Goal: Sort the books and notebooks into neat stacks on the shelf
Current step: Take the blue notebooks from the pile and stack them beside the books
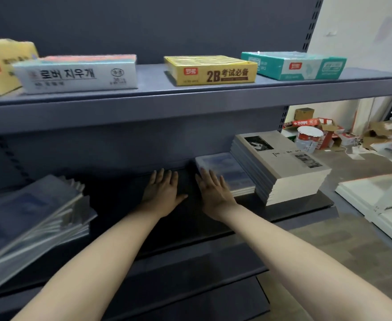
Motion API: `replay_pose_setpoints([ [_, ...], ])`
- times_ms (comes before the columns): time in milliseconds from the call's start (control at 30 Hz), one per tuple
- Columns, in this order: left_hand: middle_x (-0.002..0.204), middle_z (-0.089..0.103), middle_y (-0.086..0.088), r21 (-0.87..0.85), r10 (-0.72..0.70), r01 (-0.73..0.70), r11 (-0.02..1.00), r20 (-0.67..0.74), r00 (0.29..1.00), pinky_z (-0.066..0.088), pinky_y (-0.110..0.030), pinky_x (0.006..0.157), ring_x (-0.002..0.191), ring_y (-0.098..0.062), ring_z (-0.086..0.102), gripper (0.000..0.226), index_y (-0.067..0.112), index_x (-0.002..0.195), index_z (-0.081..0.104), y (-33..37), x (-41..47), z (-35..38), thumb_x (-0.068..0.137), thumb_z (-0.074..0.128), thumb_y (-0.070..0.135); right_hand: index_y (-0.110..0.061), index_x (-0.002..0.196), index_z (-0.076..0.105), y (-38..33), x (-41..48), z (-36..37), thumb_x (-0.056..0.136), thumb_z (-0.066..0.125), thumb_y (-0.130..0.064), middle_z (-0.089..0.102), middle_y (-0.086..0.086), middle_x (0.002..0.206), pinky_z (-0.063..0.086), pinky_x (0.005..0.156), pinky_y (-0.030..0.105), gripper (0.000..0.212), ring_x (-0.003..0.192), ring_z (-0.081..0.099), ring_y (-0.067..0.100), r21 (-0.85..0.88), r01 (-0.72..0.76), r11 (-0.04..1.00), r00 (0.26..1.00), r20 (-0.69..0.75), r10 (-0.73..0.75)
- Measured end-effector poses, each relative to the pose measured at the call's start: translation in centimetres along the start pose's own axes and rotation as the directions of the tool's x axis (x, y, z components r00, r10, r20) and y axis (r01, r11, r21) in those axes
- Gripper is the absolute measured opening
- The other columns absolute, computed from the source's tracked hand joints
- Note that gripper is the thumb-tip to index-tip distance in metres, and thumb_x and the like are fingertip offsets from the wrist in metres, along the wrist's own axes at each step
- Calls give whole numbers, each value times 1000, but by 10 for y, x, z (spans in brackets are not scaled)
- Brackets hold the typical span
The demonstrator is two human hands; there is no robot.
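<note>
On the dark middle shelf (125, 205) a tall neat stack of grey-covered books (283, 167) stands at the right. Beside it on its left lies a low stack of blue notebooks (227, 167). My right hand (213, 191) lies flat with straight fingers on the left edge of that low stack. My left hand (162, 188) rests flat, palm down, on the bare shelf just to the left. A messy, fanned pile of blue-grey notebooks (33, 218) sits at the shelf's left end.
The upper shelf (190, 100) carries a yellow box (0, 63), a white eraser box (76, 72), a yellow 2B box (211, 70) and a teal box (294, 66). Cartons and cans (315, 135) litter the floor at right, near white panels (375, 200).
</note>
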State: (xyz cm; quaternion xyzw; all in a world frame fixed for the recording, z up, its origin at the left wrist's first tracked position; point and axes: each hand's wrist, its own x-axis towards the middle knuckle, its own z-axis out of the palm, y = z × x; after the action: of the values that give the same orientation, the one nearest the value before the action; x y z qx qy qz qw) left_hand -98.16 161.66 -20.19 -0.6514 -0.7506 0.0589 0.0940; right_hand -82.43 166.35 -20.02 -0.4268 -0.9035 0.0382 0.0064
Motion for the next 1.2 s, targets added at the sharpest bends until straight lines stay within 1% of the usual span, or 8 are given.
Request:
replay_pose_setpoints([
  [267,158,8,-10,77,-210,210,975,3,978,-2,-41,118,146,-29,3,83,7,151,4,-96,-78,-19,93,26,62,-13,151,-3,-97,15,-10,100,30,-27,-15,4,158,-3,119,43,63,145,-13,22,22,231,973,969,-94,-228],
  [433,159,-2,-9,-29,-375,379,925,89,923,1,-38,117,146,-27,-5,85,8,150,-4,-150,-129,-25,93,32,60,-13,151,-4,-164,19,-9,100,30,-29,-15,1,158,-4,119,41,63,146,-11,17,3,380,925,921,-95,-378],
  [667,158,-9,-11,-11,-541,553,833,186,820,-1,-40,117,145,-31,-6,98,10,149,-12,-207,-203,-17,87,37,67,-13,151,-2,-252,25,3,100,30,-29,-14,0,158,-10,116,38,62,145,-13,22,-31,549,835,835,-36,-550],
  [800,159,1,-7,-25,-546,567,823,239,803,4,-45,118,145,-27,5,99,13,151,-6,-236,-241,2,83,45,64,-15,151,-5,-300,28,5,99,33,-36,-16,3,158,-11,116,36,68,144,-16,25,-59,592,804,806,25,-591],
  [967,159,9,-4,-112,-509,528,842,163,845,11,-41,117,145,-22,12,74,16,152,4,-245,-252,16,94,44,39,-15,151,3,-344,27,18,92,42,-50,2,11,157,3,117,49,79,143,-1,37,-132,564,815,824,38,-565],
  [1067,157,18,-3,-125,-525,538,834,124,842,12,-40,116,143,-21,21,62,19,151,14,-250,-253,18,96,40,31,-11,147,19,-355,29,10,92,43,-50,22,17,150,16,114,47,71,136,20,39,-145,538,831,839,-6,-544],
  [1133,153,29,-3,-114,-539,543,832,61,840,14,-38,115,138,-21,30,55,20,149,24,-249,-252,18,96,38,24,-13,144,25,-356,31,4,95,42,-43,26,16,148,20,111,45,60,133,24,39,-141,552,822,830,1,-558],
  [1200,145,42,-5,-91,-552,549,831,-1,834,22,-33,111,129,-24,42,51,22,145,34,-246,-249,15,94,40,17,-16,142,29,-351,35,1,96,43,-36,27,13,149,21,112,42,52,135,24,36,-99,583,806,811,12,-585],
])
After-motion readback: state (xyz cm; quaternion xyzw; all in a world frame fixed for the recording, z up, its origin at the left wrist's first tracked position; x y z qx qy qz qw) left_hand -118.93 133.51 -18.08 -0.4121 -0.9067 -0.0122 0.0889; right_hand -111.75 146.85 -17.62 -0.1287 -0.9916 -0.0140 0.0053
